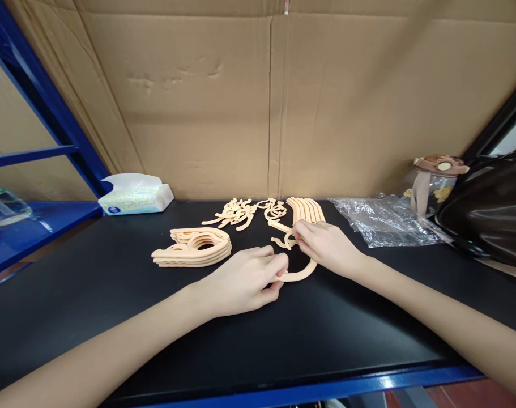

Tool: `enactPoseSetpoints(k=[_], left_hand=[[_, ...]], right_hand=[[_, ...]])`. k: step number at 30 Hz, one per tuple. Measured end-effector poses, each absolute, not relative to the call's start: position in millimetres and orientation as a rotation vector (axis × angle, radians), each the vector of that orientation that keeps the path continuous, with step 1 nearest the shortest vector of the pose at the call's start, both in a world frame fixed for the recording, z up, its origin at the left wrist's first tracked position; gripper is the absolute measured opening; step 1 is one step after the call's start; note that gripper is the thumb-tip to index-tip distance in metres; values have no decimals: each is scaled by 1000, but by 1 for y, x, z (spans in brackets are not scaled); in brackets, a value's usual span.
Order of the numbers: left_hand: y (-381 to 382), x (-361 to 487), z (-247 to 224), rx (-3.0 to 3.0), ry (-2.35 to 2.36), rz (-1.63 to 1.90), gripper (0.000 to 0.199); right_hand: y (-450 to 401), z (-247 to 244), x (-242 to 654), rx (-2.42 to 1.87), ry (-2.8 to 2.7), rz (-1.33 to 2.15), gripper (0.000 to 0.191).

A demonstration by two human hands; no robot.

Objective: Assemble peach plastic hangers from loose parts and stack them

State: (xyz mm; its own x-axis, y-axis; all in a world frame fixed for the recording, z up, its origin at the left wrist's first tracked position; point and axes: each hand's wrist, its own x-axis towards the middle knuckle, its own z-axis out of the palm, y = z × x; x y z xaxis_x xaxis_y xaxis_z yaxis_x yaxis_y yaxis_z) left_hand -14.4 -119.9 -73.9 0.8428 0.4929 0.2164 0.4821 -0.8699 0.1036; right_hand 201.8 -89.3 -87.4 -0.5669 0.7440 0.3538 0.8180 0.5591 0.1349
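My left hand (251, 281) pinches the near end of a cream plastic folding hanger (300, 275), whose curved arm bends up toward the right. My right hand (332, 246) has its fingers closed on the far part of the same hanger, and its fingertips partly hide the joint there. A small curved hook piece (285, 242) shows just left of the right fingertips. To the left of my left hand lies a stack of folded hangers (193, 249). Beyond the hands are a pile of small loose hook pieces (236, 212), more curved pieces (275, 209) and a row of hanger arms (306, 209).
A tissue pack (135, 195) sits at the back left of the black table (241, 351). Crumpled clear plastic (385, 221), a drinking bottle (436, 184) and a dark bag (491, 207) are at the right. Cardboard (198, 102) stands behind, with a blue frame (49, 85) at left.
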Motion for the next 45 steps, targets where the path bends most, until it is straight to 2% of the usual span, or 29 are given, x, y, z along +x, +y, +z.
enactPoseSetpoints(k=[6,20,29,32,37,41,45], left_hand=[[-116,-18,-76,2904,854,453,11],[-110,-18,-78,3120,1036,453,6],[-111,-18,-78,2956,1192,374,11],[-110,-18,-80,2878,1185,417,17],[-111,-16,-79,2766,1216,452,11],[-110,-15,-76,2713,1221,423,8],[-108,-17,-77,2797,1164,360,10]], right_hand=[[-89,-88,204,-1204,-2547,-418,10],[-94,-92,200,-1137,-2567,-432,12],[-102,-88,196,-1276,-2437,0,12],[-106,-87,193,-1217,-2430,164,14],[-116,-82,188,-1037,-2526,416,13],[-117,-83,188,-987,-2539,465,12],[-107,-87,193,-1062,-2444,316,9]])
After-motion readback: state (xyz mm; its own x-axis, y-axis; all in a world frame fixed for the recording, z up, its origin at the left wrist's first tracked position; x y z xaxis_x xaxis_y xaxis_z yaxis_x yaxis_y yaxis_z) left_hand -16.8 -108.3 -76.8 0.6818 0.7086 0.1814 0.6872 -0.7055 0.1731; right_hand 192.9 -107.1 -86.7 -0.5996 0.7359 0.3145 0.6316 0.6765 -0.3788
